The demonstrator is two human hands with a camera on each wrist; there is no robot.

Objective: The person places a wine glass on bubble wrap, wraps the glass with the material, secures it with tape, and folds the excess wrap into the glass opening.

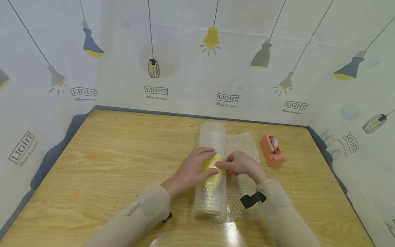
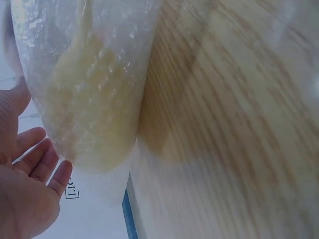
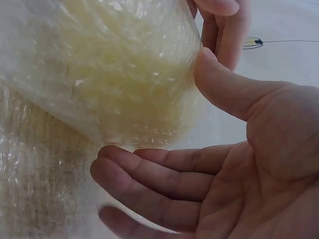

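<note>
A long roll of clear bubble wrap (image 1: 212,137) lies lengthwise on the wooden table, with its loose sheet (image 1: 243,206) spread out on the right. Through the layers shows a yellow thing (image 2: 89,109), rounded at one end and narrowing to a thin stem; its kind is blurred by the film. My left hand (image 1: 194,168) rests on the roll's left side, thumb and fingers extended over the yellow part. From the right, my right hand (image 1: 242,164) holds the roll's side, thumb on top and fingers bent below, as the right wrist view shows along the wrap (image 3: 134,74).
An orange tape dispenser (image 1: 271,151) with a roll of clear tape stands right of the loose sheet. The wooden table (image 1: 123,144) is bordered at the back and sides by a white curtain (image 1: 185,68) printed with hanging lamps.
</note>
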